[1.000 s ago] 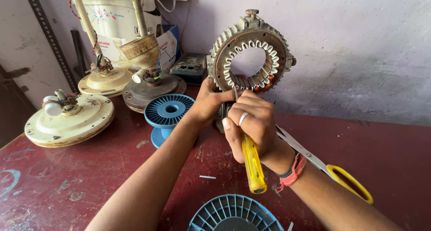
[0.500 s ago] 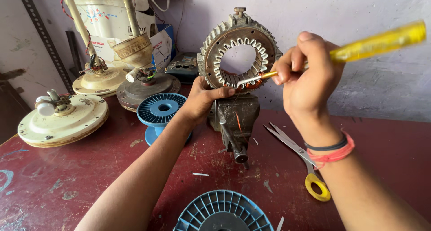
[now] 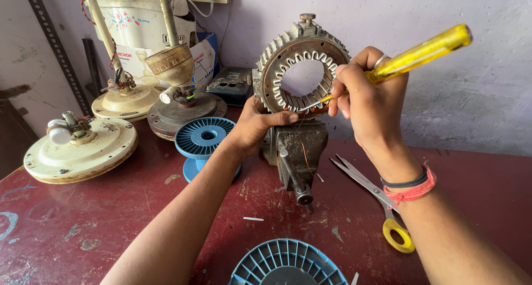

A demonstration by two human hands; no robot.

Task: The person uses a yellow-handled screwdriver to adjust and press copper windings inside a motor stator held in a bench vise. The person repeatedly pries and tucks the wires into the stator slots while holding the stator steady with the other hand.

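A second earlier the right hand [image 3: 363, 99] gripped the screwdriver [image 3: 396, 65] low, handle pointing down, in front of the vise [image 3: 293, 152]. It then rose and turned, so the yellow handle pointed up to the right and the tip reached the stator's [image 3: 302, 74] inner slots. The scissors [image 3: 377, 199] came into fuller view.

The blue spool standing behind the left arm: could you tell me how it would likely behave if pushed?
The blue spool looks like thin ribbed plastic, so probably light and easy to slide. It stands on a flat flange, so likely stable; tipped onto its side, the round flanges would probably roll.
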